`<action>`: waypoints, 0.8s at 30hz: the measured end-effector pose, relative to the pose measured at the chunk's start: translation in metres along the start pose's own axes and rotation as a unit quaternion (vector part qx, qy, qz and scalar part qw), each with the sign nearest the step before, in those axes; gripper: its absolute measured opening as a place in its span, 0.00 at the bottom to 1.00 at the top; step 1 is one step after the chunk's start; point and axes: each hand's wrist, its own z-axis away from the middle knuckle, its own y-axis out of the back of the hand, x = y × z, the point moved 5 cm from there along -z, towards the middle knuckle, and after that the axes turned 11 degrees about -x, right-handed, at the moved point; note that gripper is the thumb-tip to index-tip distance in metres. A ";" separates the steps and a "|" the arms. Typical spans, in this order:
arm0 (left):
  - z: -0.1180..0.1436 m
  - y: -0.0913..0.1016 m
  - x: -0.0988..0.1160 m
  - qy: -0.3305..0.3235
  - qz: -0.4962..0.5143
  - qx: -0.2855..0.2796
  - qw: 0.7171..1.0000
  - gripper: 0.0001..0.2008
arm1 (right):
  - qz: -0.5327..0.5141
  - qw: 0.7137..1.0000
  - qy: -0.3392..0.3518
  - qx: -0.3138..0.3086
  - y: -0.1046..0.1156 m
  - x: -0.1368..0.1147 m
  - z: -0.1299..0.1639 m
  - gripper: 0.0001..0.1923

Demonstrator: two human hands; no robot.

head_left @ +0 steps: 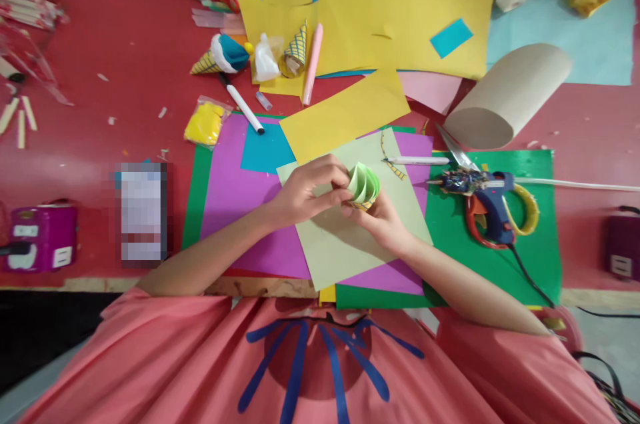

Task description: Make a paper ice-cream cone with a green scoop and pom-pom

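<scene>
A coral shirt [310, 364] fills the near edge. Above it, the left hand [305, 194] and right hand [383, 221] both close their fingers on a green paper fan [364, 184], held over a pale sheet [345, 244] on the bench [100, 111]. A glue gun [487, 201] lies to the right.

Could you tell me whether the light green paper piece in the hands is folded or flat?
Folded: the light green paper piece shows several curved layers.
</scene>
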 end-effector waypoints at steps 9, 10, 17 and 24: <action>0.005 0.005 -0.024 0.141 0.096 0.093 0.981 0.11 | 0.139 0.990 0.022 -0.023 0.005 -0.011 -0.003 0.14; 0.003 0.006 -0.023 0.148 0.084 0.076 0.983 0.11 | 0.157 0.987 0.028 -0.017 0.007 -0.011 -0.003 0.15; -0.005 0.049 -0.014 0.281 -0.093 -0.037 0.955 0.20 | 0.125 0.991 0.040 -0.010 0.017 -0.004 -0.005 0.34; 0.037 0.145 -0.029 0.538 -0.442 0.001 0.718 0.26 | 0.458 0.887 0.046 0.027 0.024 -0.020 -0.006 0.22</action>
